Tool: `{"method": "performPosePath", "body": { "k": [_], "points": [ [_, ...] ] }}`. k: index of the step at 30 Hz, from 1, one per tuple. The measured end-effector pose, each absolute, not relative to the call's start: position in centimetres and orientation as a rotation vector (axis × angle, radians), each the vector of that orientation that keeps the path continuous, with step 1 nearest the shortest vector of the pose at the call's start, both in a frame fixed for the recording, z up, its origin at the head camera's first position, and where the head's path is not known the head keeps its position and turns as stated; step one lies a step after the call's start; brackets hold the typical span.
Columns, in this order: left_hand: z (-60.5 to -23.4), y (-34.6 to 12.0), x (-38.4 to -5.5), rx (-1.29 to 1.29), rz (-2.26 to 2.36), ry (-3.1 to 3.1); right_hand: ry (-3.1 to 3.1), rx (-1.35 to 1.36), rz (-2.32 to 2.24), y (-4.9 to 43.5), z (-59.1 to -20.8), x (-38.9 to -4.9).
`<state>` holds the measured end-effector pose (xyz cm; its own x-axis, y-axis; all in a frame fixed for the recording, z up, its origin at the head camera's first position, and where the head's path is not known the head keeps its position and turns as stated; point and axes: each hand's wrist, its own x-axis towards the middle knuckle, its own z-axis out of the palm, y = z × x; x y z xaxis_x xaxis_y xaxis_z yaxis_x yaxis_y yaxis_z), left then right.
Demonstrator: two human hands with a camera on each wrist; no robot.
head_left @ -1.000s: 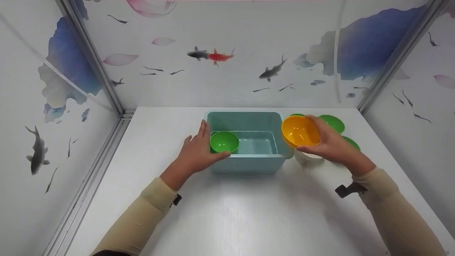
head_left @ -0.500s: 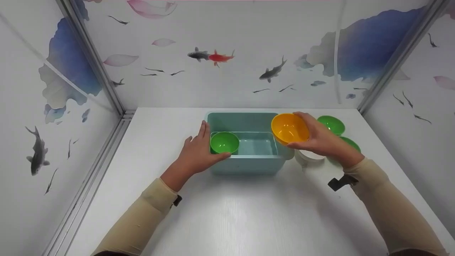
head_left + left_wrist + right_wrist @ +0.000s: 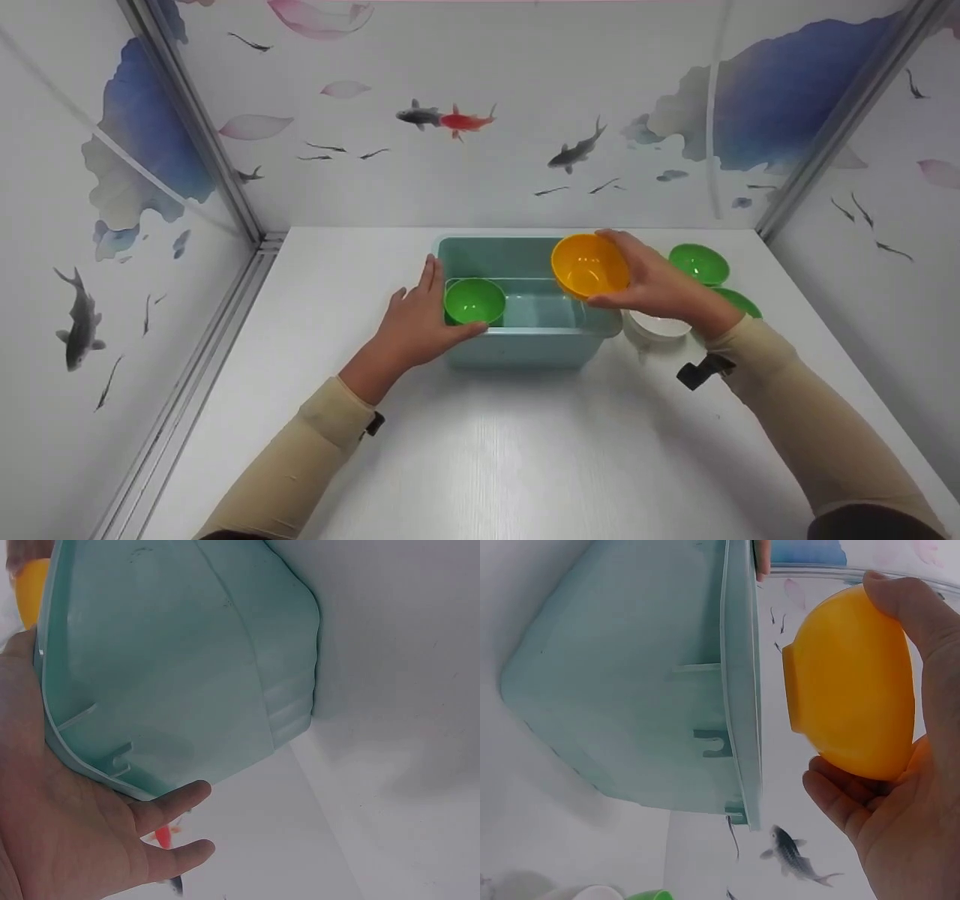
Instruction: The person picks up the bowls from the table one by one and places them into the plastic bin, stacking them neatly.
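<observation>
A light teal plastic bin (image 3: 517,351) stands on the white table, with one green bowl (image 3: 474,301) inside at its left end. My left hand (image 3: 414,321) rests against the bin's left front corner. Its thumb lies along the front rim, and in the left wrist view its fingers (image 3: 176,810) stretch straight along the outside. Above the right part of the bin, my right hand (image 3: 651,281) grips an orange-yellow bowl (image 3: 589,266) by its rim side, mouth tilted toward the head camera. The right wrist view shows thumb and fingers on opposite sides of this bowl (image 3: 855,682).
To the right of the bin, two green bowls (image 3: 699,264) and a white bowl (image 3: 661,325) sit on the table, partly behind my right hand and forearm. White panels with painted fish enclose the table at the back and both sides.
My right hand has carried the orange-yellow bowl leftward and slightly up, from the bin's right edge to over its right part. More of the white bowl shows. The left hand stays put.
</observation>
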<state>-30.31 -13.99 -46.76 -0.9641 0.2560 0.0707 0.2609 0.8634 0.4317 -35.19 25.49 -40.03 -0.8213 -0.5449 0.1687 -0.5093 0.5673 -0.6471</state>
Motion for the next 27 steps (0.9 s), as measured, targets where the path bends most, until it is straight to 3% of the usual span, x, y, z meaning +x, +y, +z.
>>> {"method": "performPosePath", "body": {
  "k": [27],
  "points": [
    [-46.6,-14.0,-30.3,-0.404,-0.707,-3.038,2.583,-0.984,-1.018,22.7,-38.5,-38.1]
  ]
}}
